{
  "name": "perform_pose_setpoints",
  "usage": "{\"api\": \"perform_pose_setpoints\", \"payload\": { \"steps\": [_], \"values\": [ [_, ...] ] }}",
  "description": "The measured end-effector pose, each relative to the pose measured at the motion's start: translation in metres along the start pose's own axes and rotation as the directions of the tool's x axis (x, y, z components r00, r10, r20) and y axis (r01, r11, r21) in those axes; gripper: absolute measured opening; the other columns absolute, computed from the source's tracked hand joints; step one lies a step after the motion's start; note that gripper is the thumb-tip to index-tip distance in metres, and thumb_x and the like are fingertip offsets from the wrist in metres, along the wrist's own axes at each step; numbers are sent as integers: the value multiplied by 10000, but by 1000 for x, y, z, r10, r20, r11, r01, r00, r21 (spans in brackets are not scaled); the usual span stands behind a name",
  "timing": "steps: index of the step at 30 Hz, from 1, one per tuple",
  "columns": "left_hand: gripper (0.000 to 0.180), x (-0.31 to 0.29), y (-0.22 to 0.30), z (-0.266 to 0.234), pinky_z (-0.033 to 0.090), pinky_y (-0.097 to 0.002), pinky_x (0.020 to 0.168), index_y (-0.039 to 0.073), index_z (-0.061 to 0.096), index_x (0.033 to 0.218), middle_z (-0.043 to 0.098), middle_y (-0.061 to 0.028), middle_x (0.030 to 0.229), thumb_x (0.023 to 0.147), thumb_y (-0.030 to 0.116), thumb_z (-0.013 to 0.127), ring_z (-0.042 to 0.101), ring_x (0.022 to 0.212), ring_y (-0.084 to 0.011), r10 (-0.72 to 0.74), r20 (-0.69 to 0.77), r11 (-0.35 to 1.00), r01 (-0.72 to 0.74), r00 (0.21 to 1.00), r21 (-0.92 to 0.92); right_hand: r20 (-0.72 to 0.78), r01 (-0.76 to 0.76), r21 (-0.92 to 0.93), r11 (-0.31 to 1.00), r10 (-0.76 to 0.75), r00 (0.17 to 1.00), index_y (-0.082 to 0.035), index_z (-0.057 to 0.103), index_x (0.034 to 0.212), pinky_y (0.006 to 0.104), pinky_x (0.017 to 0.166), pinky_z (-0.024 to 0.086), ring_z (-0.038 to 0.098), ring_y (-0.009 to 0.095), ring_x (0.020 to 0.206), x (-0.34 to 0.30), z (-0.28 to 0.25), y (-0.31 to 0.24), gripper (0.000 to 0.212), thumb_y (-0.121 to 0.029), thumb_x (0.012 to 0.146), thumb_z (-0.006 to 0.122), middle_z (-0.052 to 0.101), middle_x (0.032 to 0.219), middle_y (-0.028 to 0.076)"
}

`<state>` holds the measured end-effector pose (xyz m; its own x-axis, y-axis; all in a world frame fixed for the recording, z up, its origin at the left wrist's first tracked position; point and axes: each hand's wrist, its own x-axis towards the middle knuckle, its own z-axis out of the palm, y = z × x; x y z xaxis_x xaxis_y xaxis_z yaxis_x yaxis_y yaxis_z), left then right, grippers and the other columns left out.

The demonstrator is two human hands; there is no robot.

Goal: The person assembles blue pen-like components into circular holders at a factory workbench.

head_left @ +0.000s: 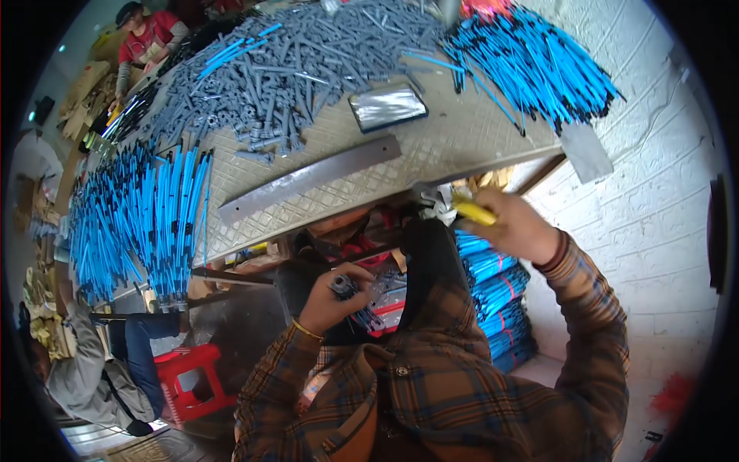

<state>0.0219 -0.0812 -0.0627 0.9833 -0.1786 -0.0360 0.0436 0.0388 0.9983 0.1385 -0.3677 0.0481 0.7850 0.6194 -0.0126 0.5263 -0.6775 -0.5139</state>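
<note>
My left hand (332, 302) is closed around a grey tubular piece (341, 285) with a dark round end facing up. Several thin dark pieces (366, 317) stick out below that hand, too small to make out. My right hand (519, 227), over by the table's front edge, grips a tool with a yellow handle (475, 210). The tool's metal head is blurred, so its kind cannot be told. A heap of grey plastic tubular pieces (308, 61) covers the far part of the table (454, 146).
Blue rods with black ends lie in bundles at left (146, 219) and far right (539, 65). A flat metal bar (308, 177) and a shiny rectangular pack (387, 106) rest on the table. Banded blue bundles (496, 308) are stacked by the wall. Two people and a red stool (192, 381) are at left.
</note>
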Motion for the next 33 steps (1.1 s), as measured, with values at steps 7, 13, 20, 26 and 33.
{"api": "perform_pose_setpoints", "payload": {
  "steps": [7,13,20,26,33],
  "values": [
    [217,32,-17,51,462,-341,739,54,586,953,584,-32,803,748,84,652,577,844,-179,124,468,982,-176,875,69,-383,-152,-266,952,40,923,-16,522,907,389,670,446,546,358,770,30,-13,106,245,-101,712,645,565,847,164],
    [278,50,-2,101,460,-317,721,64,579,935,609,-89,824,740,249,651,592,800,-210,-5,794,921,-307,608,241,-524,11,-448,894,-272,807,-22,544,931,412,747,440,529,366,865,21,-8,71,262,-83,694,636,571,944,167],
    [222,45,28,53,469,-287,706,53,590,926,626,-56,818,748,158,671,590,764,-150,159,508,971,-227,847,74,-392,154,-149,977,-202,898,-5,528,1009,378,877,399,496,342,1016,-23,-1,40,306,-42,724,635,534,1057,189],
    [267,-8,103,-72,438,-419,824,51,560,951,621,-76,861,770,244,601,563,893,-254,397,-271,647,-477,877,-595,-234,283,-15,959,-278,932,-6,488,1091,363,875,402,505,331,1011,-18,44,21,406,-56,721,647,539,1054,180],
    [296,-27,60,-85,430,-409,807,72,577,949,596,-44,820,788,321,577,544,929,-242,103,-588,361,-582,802,-729,160,12,934,357,-448,879,-9,348,1298,353,974,354,417,286,1181,59,120,-68,769,-197,653,725,420,1273,169]
  ]
}}
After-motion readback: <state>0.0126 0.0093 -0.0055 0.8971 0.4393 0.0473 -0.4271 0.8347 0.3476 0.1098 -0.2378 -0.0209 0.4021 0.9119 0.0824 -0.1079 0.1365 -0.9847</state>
